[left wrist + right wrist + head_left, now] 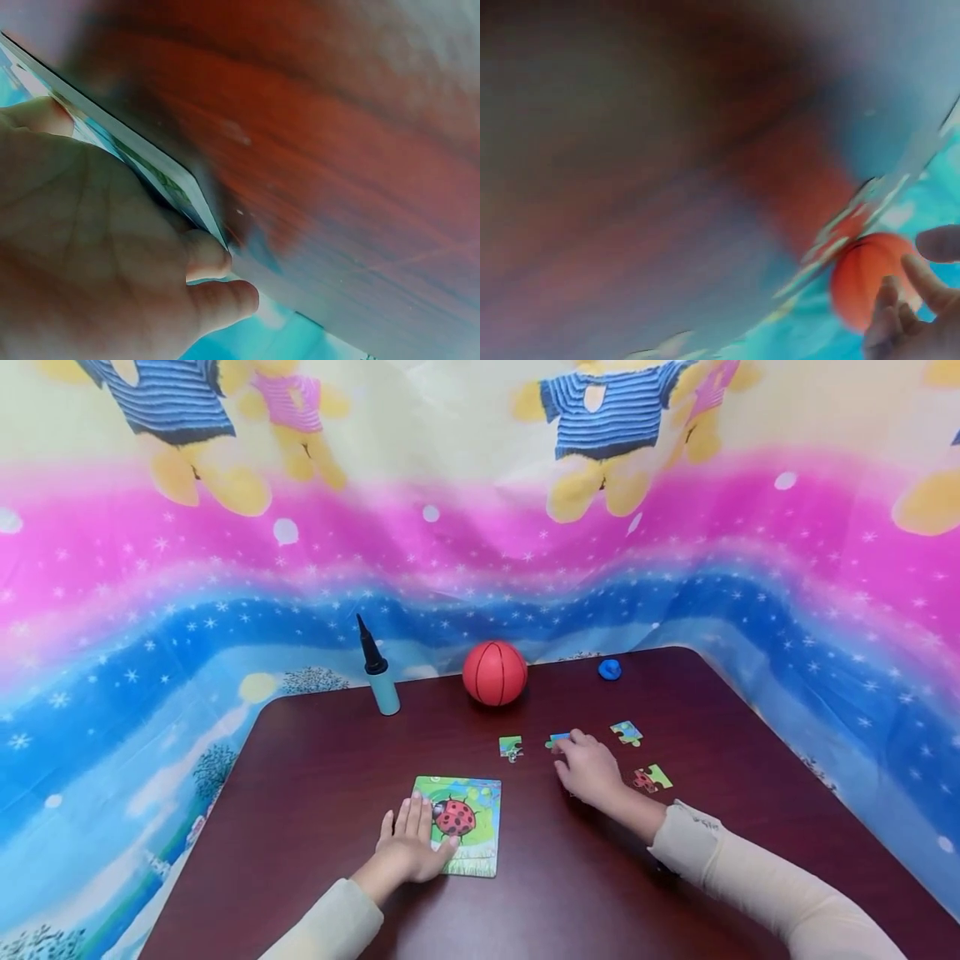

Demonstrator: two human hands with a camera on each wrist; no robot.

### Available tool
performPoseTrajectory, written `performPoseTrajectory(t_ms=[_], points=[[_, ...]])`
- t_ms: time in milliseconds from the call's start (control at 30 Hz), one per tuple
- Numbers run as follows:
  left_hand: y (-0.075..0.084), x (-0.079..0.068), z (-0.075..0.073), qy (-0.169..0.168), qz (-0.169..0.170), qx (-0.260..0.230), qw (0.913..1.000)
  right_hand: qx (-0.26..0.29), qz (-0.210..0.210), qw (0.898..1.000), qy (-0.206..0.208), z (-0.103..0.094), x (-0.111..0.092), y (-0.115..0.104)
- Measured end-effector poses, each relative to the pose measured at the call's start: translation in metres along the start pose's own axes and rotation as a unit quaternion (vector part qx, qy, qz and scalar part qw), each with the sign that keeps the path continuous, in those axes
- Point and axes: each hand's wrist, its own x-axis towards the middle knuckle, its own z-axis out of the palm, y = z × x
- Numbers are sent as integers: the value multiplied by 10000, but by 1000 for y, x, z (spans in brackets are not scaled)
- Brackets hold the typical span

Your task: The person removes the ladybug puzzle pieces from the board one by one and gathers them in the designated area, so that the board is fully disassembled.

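Note:
My left hand (408,847) rests on the left side of a ladybug puzzle board (480,793), fingers straight and thumb spread over its lower part. In the left wrist view, the light edge of the board (135,139) runs beside the palm. The right hand (592,771) hovers with loosely bent fingers close by a blue-and-green puzzle piece (559,739), partly covering it. In the right wrist view, its fingers (926,281) stand apart with nothing between them. Another puzzle piece (511,747) lies left of that hand; a red-and-green puzzle piece (658,776) lies to its right.
A further puzzle piece (626,732) lies beyond the right hand. Along the back of the dark table (322,793) stand a teal hand pump (384,689) with a black nozzle, a red ball (495,673) and a small blue object (610,670). A printed curtain (450,552) surrounds the table.

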Motion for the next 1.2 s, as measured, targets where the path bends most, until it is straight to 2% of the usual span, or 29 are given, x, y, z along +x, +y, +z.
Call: performPoseTrajectory(t_ms=[100,133,200,233,300,367,433,500,567,733,900,1100,1200], points=[[1,0,-3,-6,33,-27,10000,-325,-910,9939,529,5,4,-25],[2,0,-5,-20,30,-54,10000,-395,-1160,9909,555,7,5,-34],[5,-3,-9,-80,0,-119,9999,-445,-1597,9857,312,10,6,-56],[7,-5,-11,-118,-5,-177,9998,-503,-1780,9827,28,11,6,-67],[12,-10,-18,-92,25,-423,9991,-650,-2094,9723,-809,14,3,-87],[16,-15,-23,-64,117,-716,9973,-758,-2318,9523,-1835,16,-2,-103],[19,-20,-26,9,267,-954,9951,-857,-2412,9266,-2754,17,-10,-113],[20,-24,-28,88,384,-1101,9931,-982,-2494,9062,-3271,17,-17,-120],[20,-25,-28,154,458,-1110,9926,-1123,-2549,8969,-3435,18,-22,-123],[14,-25,-35,236,400,-1154,9922,-1383,-2734,8905,-3363,18,-21,-127],[3,-27,-41,196,156,-871,9959,-1438,-2730,8882,-3403,18,-16,-133],[-7,-30,-44,161,292,-684,9971,-1584,-2812,8858,-3334,17,-8,-142],[-9,-32,-45,160,289,-675,9972,-1548,-2780,8939,-3158,21,-1,-148]])
